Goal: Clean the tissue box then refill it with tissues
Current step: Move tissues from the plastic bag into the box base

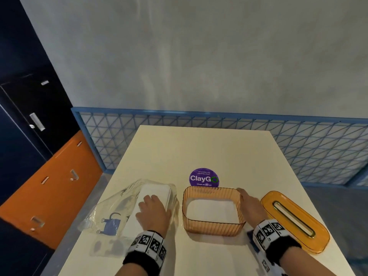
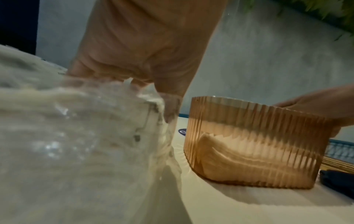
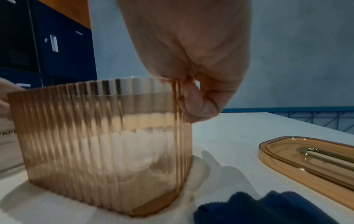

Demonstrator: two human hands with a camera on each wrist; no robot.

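An orange ribbed tissue box (image 1: 213, 229) stands open at the table's middle, with white tissues (image 1: 213, 212) lying low inside it. My right hand (image 1: 246, 198) pinches its right wall at the rim, and the right wrist view shows the thumb (image 3: 199, 106) on the outside of the box (image 3: 95, 136). The box's slotted orange lid (image 1: 294, 220) lies flat to the right. Left of the box is a tissue pack (image 1: 155, 193) in a clear plastic wrapper. My left hand (image 1: 151, 204) grips the pack from above, fingers over the top and thumb (image 2: 169, 109) down its side.
A dark blue cloth (image 3: 258, 209) lies on the table near the front, between box and lid, mostly under my right wrist. A purple round sticker (image 1: 203, 177) is stuck on the table behind the box. Blue mesh railing (image 1: 298, 140) runs behind the table; cabinets stand left.
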